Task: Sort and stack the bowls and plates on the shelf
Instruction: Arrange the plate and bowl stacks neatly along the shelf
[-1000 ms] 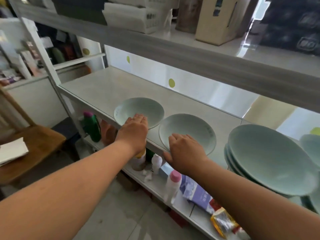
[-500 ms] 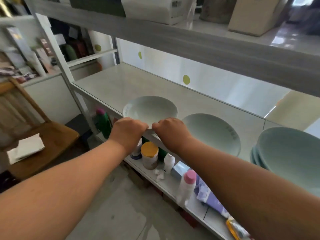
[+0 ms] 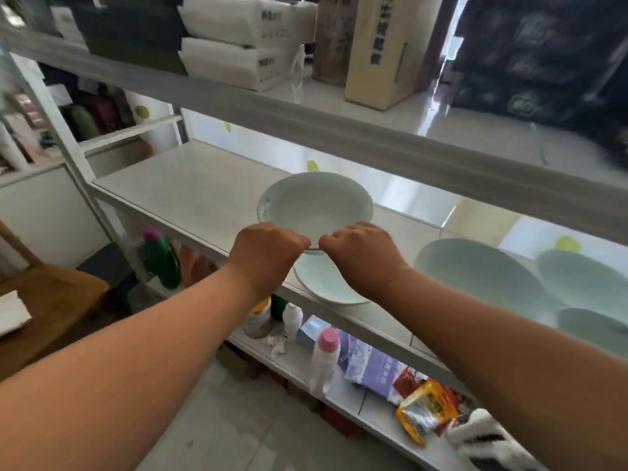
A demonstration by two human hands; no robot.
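Bowl [image 3: 314,203] held tilted above a second bowl [image 3: 328,283] (on the shelf [image 3: 190,185]); left hand [image 3: 265,253] and right hand [image 3: 362,254] fingers curled, gripping its near rim.

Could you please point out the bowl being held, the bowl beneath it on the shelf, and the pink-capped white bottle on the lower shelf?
Held bowl [image 3: 314,207]: head view, inner base.
Lower bowl [image 3: 328,283]: head view, inner surface.
Pink-capped bottle [image 3: 324,363]: head view, white body.

Bright daylight, shelf glare, blurred warped edges.
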